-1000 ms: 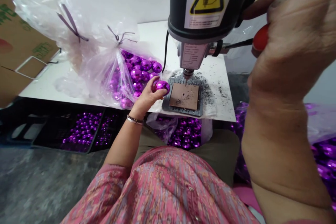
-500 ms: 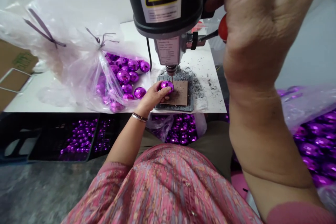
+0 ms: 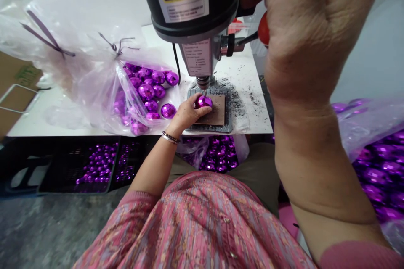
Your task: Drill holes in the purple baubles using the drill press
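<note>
My left hand (image 3: 187,114) is closed around a shiny purple faceted ball (image 3: 203,101), thumb in front. It keeps the ball over a brown board (image 3: 218,112) that lies on the grey base plate (image 3: 229,122) of a drill press (image 3: 195,50). The drill bit (image 3: 205,91) points down at the top of the ball; whether it touches I cannot tell. Close to the camera at upper right, my right hand (image 3: 311,33) is wrapped round the red knob (image 3: 263,29) of the feed lever, its fingers partly hidden.
On the white table (image 3: 151,129), a clear plastic bag (image 3: 97,88) of purple balls spreads at left. One ball (image 3: 168,111) lies beside it. Dark shavings (image 3: 240,101) surround the base. Below are a black crate (image 3: 74,185) and more balls (image 3: 219,153); another bagful (image 3: 383,172) is at right.
My left hand has shifted the ball slightly right, beneath the bit, and turned it a little. My right hand stays on the lever. The camera view has moved slightly.
</note>
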### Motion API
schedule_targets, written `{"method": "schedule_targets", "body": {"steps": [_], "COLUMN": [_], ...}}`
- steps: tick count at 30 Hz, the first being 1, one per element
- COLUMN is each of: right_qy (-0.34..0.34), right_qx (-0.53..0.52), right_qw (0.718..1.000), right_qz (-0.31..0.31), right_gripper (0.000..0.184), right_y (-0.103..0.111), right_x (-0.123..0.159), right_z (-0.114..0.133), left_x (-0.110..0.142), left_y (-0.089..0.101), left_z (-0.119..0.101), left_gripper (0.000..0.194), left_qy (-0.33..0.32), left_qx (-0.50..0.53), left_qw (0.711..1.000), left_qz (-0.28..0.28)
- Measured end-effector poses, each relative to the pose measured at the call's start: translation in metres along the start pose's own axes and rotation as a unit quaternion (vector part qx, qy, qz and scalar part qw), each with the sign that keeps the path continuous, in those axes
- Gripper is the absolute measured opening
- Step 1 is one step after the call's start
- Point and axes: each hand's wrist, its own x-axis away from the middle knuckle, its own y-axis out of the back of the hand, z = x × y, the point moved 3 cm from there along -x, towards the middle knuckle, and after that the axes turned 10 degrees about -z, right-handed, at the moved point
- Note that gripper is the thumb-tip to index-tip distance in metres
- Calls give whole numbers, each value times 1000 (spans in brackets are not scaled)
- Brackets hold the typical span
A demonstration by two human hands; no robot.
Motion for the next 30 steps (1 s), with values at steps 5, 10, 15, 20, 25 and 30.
{"method": "schedule_targets", "body": {"steps": [5, 10, 15, 20, 25, 30], "right_qy": [-15, 7, 48, 81, 136, 158], "right_qx": [-73, -188, -142, -89, -72, -50], "right_qw": [997, 981, 988, 992, 987, 984], "right_qz": [-20, -56, -49, -37, -50, -69], "right_gripper": [43, 34, 29, 32, 36, 36], "right_y": [0, -3, -2, 0, -4, -7], "right_x": [2, 6, 21, 44, 51, 59], "right_z": [-4, -14, -22, -33, -41, -49], "left_x": [-7, -8, -6, -7, -7, -8], "left_y": [-8, -13, -16, -18, -17, -20], "left_z": [-6, -2, 1, 2, 2, 6], "left_gripper": [66, 57, 47, 43, 39, 40], "left_qy": [-26, -19, -22, -43, -47, -56], "left_qx": [-39, -17, -5, 12, 16, 32], "left_qw": [999, 1000, 1000, 999, 999, 998], "left_qz": [10, 15, 0, 1, -7, -29]}}
